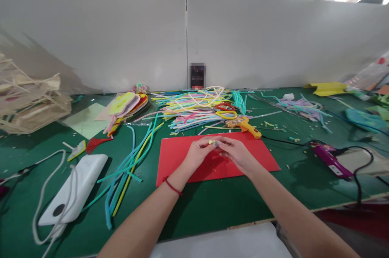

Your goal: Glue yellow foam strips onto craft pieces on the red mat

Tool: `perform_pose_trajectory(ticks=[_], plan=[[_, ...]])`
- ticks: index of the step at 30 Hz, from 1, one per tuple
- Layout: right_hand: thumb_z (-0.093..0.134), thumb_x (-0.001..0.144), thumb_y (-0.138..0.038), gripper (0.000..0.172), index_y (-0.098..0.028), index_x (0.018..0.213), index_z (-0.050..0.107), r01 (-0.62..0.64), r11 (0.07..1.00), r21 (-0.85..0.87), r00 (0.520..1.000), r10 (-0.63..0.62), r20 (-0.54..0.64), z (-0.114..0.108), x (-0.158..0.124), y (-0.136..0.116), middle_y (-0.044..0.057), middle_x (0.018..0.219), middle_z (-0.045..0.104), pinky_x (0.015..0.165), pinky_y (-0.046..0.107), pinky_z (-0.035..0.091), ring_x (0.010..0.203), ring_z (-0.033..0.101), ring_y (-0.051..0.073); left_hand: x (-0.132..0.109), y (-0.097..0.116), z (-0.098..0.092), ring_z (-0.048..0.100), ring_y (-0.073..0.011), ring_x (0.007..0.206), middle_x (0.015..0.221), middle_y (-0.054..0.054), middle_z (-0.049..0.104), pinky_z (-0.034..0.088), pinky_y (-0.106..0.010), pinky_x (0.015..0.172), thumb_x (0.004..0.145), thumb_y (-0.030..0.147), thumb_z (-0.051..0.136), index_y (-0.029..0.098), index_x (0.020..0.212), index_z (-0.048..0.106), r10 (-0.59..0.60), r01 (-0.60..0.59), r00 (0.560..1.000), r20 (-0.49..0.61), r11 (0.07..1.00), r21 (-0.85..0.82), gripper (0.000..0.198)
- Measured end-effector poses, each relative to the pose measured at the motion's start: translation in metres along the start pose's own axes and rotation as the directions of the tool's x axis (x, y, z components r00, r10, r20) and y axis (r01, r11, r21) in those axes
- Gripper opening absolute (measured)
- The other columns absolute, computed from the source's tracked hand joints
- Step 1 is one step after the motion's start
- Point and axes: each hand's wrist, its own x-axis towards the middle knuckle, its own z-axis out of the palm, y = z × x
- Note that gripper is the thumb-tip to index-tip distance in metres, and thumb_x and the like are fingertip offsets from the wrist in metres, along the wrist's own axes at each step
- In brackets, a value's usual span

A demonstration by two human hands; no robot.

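Above a red sheet [182,169] my two hands meet, fingertips close together. My left hand [199,152] pinches a small pale yellow piece [212,142], whose kind is too small to make out. Fingers bent, my right hand [235,152] closes at the same spot, with a tiny greyish bit at its fingertips. Just behind the sheet lies a yellow hot glue gun [251,128], its cord running right. Scissors with orange and yellow handles [226,114] rest on a heap of pastel pipe cleaners [194,106].
Blue, teal and yellow pipe cleaners [133,169] lie left of the sheet, beside a white power bank [75,189] with a cable. A purple power strip [332,160] sits right. A wooden stick model [30,104] stands far left. A phone [197,76] leans on the white partition [121,39].
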Motion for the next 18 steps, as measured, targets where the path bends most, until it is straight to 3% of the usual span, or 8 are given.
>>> perform_pose_trajectory(ticks=[4,7,10,18], plan=[[0.073,0.062,-0.045,0.032,-0.018,0.079,0.070,0.068,0.991,-0.115,0.995,-0.076,-0.062,0.000,0.000,0.002,0.004,0.074,0.068,0.064,0.029,0.050,0.071,0.061,0.016,0.000,0.001,0.001,0.061,-0.0239,0.106,0.114,-0.006,0.068,0.045,-0.036,0.093,0.076,0.033,0.064,0.019,0.097,0.071,0.014,-0.016,1.000,0.022,0.997,0.076,0.026],[0.068,0.067,-0.046,0.032,-0.017,0.080,0.068,0.114,0.968,-0.224,0.988,-0.135,-0.079,-0.002,-0.001,-0.001,0.005,0.074,0.068,0.064,0.031,0.050,0.072,0.062,0.018,0.001,0.003,0.000,0.064,-0.0208,0.097,0.109,-0.006,0.070,0.049,-0.032,0.085,0.080,0.029,0.058,0.019,0.107,0.066,0.060,-0.048,0.996,-0.063,0.985,0.167,0.030],[0.066,0.069,-0.046,0.031,-0.017,0.078,0.067,0.111,0.948,-0.298,0.987,-0.140,-0.078,-0.005,-0.001,-0.004,0.005,0.072,0.069,0.064,0.030,0.050,0.070,0.063,0.018,0.003,0.005,-0.003,0.066,-0.0185,0.087,0.098,-0.007,0.071,0.051,-0.028,0.077,0.081,0.027,0.056,0.017,0.094,0.067,0.107,-0.064,0.981,-0.161,0.966,0.251,0.020],[0.059,0.073,-0.052,0.036,-0.017,0.078,0.066,0.141,0.881,-0.453,0.973,-0.207,-0.099,-0.011,0.003,-0.002,0.004,0.067,0.068,0.050,0.027,0.046,0.058,0.061,0.017,0.004,0.001,-0.003,0.064,-0.0160,0.074,0.078,-0.003,0.069,0.050,-0.027,0.071,0.078,0.019,0.059,0.017,0.076,0.063,0.151,-0.064,0.972,-0.180,0.909,0.412,0.006]])
